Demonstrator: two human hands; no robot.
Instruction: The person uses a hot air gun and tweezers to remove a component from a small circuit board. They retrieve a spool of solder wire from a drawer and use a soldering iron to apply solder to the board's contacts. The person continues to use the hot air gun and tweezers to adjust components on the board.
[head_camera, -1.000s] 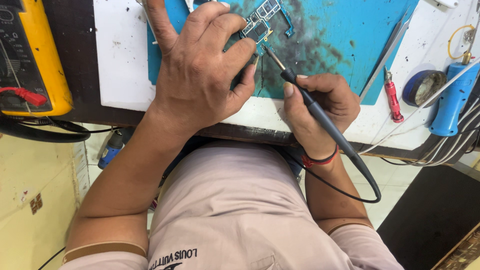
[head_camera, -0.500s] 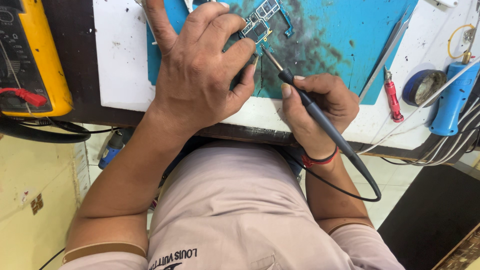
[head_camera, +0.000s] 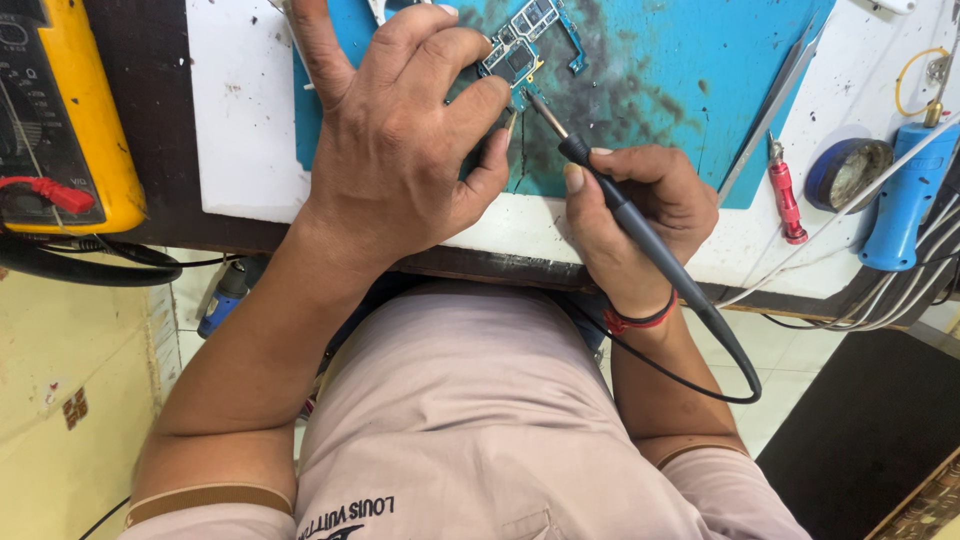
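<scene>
Two hands at work on blue mat (head_camera: 680, 90), near front edge of white worktop (head_camera: 240, 150). Left hand (head_camera: 400, 170) fingers curled, pressing circuit board (head_camera: 525, 40) down flat. Right hand (head_camera: 640, 215) pinches black soldering pen (head_camera: 625, 215), long axis slanting up-left, tip just beside board's lower edge. Yellow meter (head_camera: 70, 120) at left edge; red screwdriver (head_camera: 785, 195), blue tool (head_camera: 905, 195) at right.

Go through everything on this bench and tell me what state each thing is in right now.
Left hand: pressed down on the circuit board, holding it.
Right hand: gripping the soldering iron like a pen.
Soldering iron: tilted, tip at the board's lower edge.
Circuit board: bare, lying flat on the mat.
Blue mat: flat, stained dark.
Yellow meter: red lead plugged in.
Red screwdriver: lying loose.
Blue tool: lying idle, corded.
</scene>
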